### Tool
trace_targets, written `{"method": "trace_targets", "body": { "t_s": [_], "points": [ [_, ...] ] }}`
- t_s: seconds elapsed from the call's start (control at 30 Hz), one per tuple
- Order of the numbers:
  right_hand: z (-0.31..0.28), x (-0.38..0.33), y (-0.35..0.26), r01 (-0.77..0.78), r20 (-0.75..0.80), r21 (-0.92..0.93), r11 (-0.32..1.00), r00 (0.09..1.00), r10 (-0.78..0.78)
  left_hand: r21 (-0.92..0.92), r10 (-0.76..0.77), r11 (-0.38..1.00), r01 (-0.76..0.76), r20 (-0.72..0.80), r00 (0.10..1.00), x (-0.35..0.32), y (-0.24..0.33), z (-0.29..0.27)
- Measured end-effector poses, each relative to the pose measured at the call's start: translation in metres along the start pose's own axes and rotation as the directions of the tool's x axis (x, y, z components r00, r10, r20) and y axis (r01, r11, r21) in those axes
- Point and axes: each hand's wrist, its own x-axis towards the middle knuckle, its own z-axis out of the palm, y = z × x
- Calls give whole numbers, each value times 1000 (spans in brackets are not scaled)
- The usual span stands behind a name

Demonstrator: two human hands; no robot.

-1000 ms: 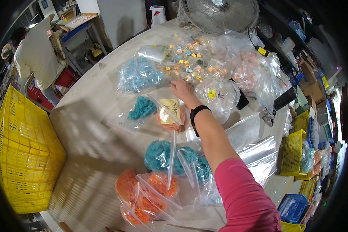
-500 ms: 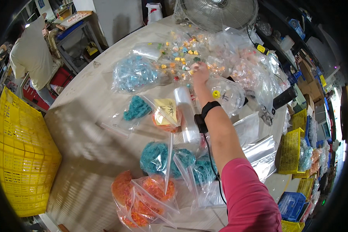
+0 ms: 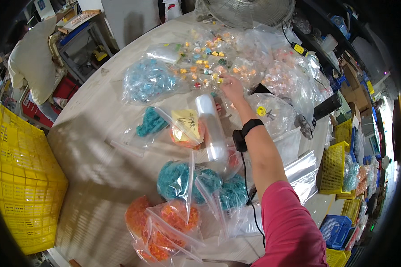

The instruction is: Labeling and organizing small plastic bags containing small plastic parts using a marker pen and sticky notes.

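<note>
My right hand (image 3: 231, 86) reaches over the far middle of the table, its fingers bent together among small colourful pieces (image 3: 203, 62) in clear bags. What the fingertips hold, if anything, is too small to make out. A yellow piece (image 3: 220, 81) lies right at the fingers. Just nearer than the hand is a roll of clear plastic (image 3: 212, 129). A bag of light blue pieces (image 3: 148, 81) rests to the left. To the right lies a clear bag with a yellow spot (image 3: 274, 115). My left hand is out of view.
Bags of teal pieces (image 3: 176, 181) and orange pieces (image 3: 176, 218) lie on the near table. A yellow note (image 3: 185, 125) covers another bag. Yellow crates (image 3: 26, 182) stand left; a fan (image 3: 249, 11) is at the back. A black cable (image 3: 249, 196) hangs from my wristband. Someone bends over at far left.
My right hand has drawn slightly nearer and to the right relative to the small pieces. The whole view has shifted a little. The bags on the near table keep their places.
</note>
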Motion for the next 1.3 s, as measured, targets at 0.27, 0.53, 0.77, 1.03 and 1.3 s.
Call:
{"method": "trace_targets", "body": {
  "t_s": [0.27,0.53,0.77,1.03,1.3],
  "points": [
    [12,-15,2,207,113,-429,879,978,-175,-202,-45,978,60,80,996,0,0,-4],
    [-42,-32,-77,-106,88,-26,994,990,108,-94,-26,995,27,16,1000,1,-24,27],
    [-108,-104,-174,-252,425,507,824,905,15,-78,-43,996,45,28,999,0,-28,41],
    [-187,-231,-186,-225,544,270,936,838,44,-38,-120,992,123,71,990,3,-22,49],
    [-159,-327,-51,451,554,-779,435,821,141,102,-166,984,146,224,960,8,-14,49]
  ]
}}
